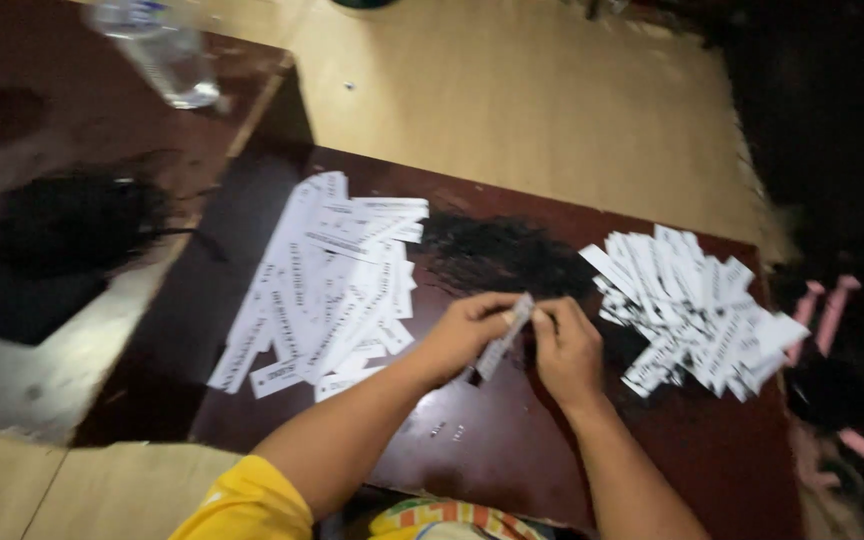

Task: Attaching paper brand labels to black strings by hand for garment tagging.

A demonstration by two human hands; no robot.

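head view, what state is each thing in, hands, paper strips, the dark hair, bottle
left hand: pinching the strip
right hand: pinching the same strip
held strip: lifted, tilted
left strip pile: spread loosely on the board
right strip pile: heaped, overlapping
hair bundle: flat between the piles
bottle: on the table, blurred

On the table [512, 470], one pile of paper strips [322, 285] lies left, another pile [697, 310] right, a tuft of hair [497, 255] between them, a bottle [167, 55] behind

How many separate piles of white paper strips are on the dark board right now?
2: left pile beside the left hand, right pile beyond the right hand. Both hands hold one loose strip.
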